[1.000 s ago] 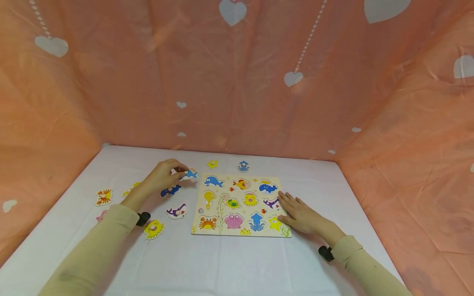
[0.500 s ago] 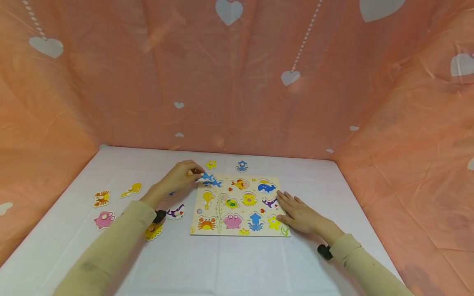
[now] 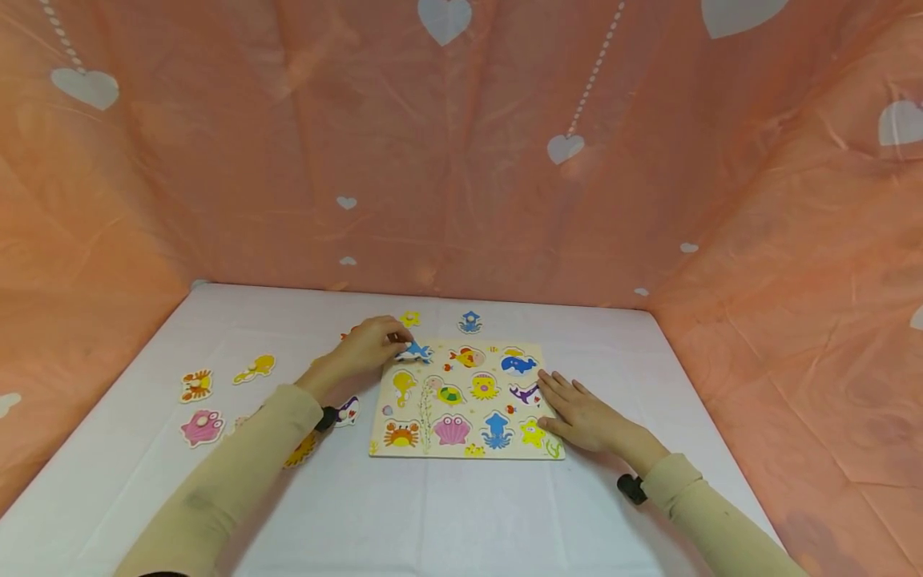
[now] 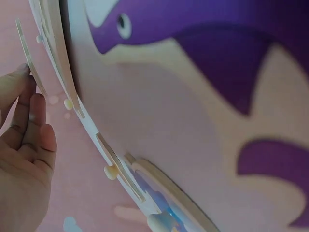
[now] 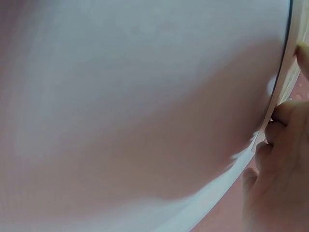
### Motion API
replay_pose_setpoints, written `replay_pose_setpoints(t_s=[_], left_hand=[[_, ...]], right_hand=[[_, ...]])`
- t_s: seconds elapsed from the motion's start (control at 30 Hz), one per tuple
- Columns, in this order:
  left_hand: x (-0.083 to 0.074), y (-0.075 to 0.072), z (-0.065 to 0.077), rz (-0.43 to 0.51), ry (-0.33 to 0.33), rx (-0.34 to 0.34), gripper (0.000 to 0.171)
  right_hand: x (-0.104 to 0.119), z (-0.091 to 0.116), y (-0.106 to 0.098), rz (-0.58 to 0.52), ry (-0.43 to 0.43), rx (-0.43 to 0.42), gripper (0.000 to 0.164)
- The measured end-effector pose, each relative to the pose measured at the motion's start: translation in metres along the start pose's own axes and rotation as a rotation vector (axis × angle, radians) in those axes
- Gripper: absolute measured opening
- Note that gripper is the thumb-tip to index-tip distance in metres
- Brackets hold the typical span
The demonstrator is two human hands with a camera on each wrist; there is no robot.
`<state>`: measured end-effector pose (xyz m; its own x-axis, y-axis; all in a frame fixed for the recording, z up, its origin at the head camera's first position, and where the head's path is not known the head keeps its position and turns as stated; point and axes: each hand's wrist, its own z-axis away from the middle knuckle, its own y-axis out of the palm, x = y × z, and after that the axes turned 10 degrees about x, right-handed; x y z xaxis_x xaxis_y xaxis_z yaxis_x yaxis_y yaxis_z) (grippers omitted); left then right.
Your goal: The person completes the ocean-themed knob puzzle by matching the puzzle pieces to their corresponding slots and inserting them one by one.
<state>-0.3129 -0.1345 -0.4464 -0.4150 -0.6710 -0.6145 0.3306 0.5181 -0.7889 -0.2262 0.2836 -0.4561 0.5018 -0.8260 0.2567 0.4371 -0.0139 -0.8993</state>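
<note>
A flat board [image 3: 515, 450] printed with coloured sea animals lies in the middle of the white table. My left hand [image 3: 371, 346] pinches a blue dolphin puzzle piece [image 3: 417, 350] by its knob, over the dolphin picture at the board's upper left corner. In the left wrist view the piece [image 4: 30, 58] shows edge-on between thumb and fingers. My right hand [image 3: 587, 417] lies with fingers extended along the board's right edge. The right wrist view catches that hand [image 5: 282, 154] at the board's edge, partly cut off.
Left of the board lie a crab piece [image 3: 196, 385], a yellow seahorse piece [image 3: 255, 369], a pink shell piece [image 3: 203, 428] and a purple piece [image 3: 349, 411]. Behind it are a star piece [image 3: 410, 318] and a squid piece [image 3: 470, 322]. Orange curtains [image 3: 447, 160] enclose the table.
My left hand has carried the dolphin piece rightward from the table beside the board to over its upper left corner. My right hand has stayed at the right edge.
</note>
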Motion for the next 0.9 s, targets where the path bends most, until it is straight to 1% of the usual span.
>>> replay_pose_setpoints(t_s=[0.23, 0.33, 0.57, 0.9], left_hand=[[0.0012, 0.0007, -0.0053, -0.022, -0.036, 0.060, 0.013], [0.0024, 0.0010, -0.0070, -0.040, -0.031, 0.075, 0.013], [0.0013, 0.0010, -0.0083, -0.053, -0.032, 0.095, 0.013], [-0.0046, 0.0004, -0.0102, -0.046, -0.071, 0.109, 0.014]], right_hand=[[0.0007, 0.0003, -0.0011, -0.002, 0.001, -0.002, 0.079], [0.0011, 0.0007, -0.0012, -0.006, 0.006, 0.000, 0.079], [0.0006, -0.0003, 0.0001, 0.002, 0.005, -0.001, 0.079], [0.0006, -0.0006, -0.0002, 0.029, 0.008, -0.009, 0.078]])
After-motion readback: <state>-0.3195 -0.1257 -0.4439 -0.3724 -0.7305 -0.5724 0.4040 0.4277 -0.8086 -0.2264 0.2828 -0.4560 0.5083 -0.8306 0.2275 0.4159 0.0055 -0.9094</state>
